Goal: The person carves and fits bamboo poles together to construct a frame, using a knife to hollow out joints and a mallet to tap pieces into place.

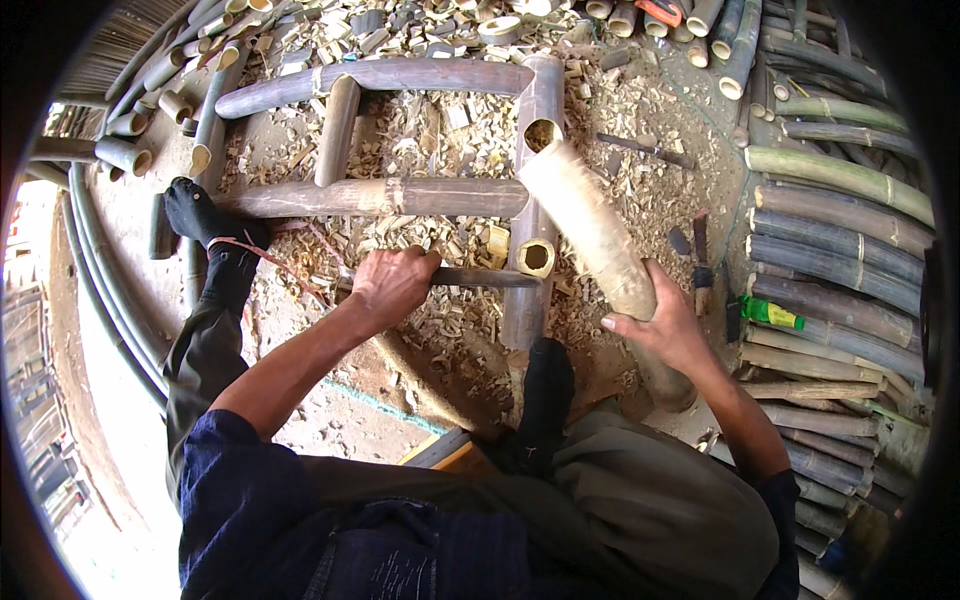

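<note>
My left hand (393, 285) is closed round a dark flat-bladed tool (470, 278), its handle mostly hidden in the fist. The blade lies level, its far end against an upright bamboo pole (527, 230) just below a round cut hole (537, 258). In my right hand (665, 315) is a thick pale wooden club (585, 220), tilted up to the left, its head overlapping the pole beside a second hole (542, 135). Two cross poles, a lower one (400, 197) and an upper one (400, 75), meet this pole; a short bamboo piece (338, 130) joins them.
My black-covered left foot (210, 215) rests by the lower cross pole's left end; the right foot (545, 395) is at the upright pole's base. Wood chips (450, 240) litter the ground. Stacked bamboo poles (840, 240) line the right, with a green bottle (770, 312) on them.
</note>
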`<state>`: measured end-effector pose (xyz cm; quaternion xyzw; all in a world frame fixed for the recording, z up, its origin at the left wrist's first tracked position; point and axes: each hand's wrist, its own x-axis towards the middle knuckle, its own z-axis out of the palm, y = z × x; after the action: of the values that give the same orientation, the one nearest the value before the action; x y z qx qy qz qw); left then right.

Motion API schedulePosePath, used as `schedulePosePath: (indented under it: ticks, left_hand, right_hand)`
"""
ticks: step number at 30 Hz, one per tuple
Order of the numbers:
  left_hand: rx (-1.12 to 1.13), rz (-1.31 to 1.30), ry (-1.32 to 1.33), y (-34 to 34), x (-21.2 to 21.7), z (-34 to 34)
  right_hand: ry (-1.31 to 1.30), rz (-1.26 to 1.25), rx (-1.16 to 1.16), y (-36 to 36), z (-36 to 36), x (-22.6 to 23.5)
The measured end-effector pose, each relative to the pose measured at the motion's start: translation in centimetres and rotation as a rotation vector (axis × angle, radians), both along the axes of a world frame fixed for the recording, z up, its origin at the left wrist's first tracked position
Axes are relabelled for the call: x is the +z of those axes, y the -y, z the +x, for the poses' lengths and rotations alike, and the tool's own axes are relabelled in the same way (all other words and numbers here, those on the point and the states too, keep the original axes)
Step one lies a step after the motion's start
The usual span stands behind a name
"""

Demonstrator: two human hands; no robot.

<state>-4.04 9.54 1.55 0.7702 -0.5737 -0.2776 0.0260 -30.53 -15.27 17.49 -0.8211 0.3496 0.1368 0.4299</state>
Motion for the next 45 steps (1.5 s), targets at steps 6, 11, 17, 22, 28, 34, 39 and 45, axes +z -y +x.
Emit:
schedulePosePath:
  ticks: [6,11,17,22,28,34,39,45]
  left_hand:
    - [-0.091,0.279,0.012,2.4,2.3,0.5]
    - [-0.047,0.269,0.003,2.1,1.2,0.4]
    - [-0.05,0.212,0.024,1.8,0.4,0.3]
    - [-0.04,0.205,0.055,2.0,0.4,0.4]
    - [-0.048,0.122,0.105,2.2,-0.2,-0.2]
    - [0.455,0.07,-0.846,1.6,-4.9,4.0]
    - [0.546,0.07,-0.585,1.9,-0.7,0.8]
    - [-0.009,0.022,-0.031,3.6,1.6,-2.2]
  right_hand:
    - [0.371,-0.58,1.019,2.5,0.4,-2.6]
    - [0.064,-0.743,1.191,4.5,3.2,-5.0]
    - [0.24,-0.679,1.303,4.0,3.2,-5.0]
    - [0.033,-0.762,1.206,2.4,3.2,-4.5]
    - [0.219,-0.823,1.163,3.0,2.9,-6.3]
    - [-0.087,-0.67,1.038,-0.3,3.4,-3.0]
    - [0.083,-0.533,1.064,-1.3,0.0,-1.6]
    - [0.082,-0.51,1.061,-1.9,-1.5,-1.1]
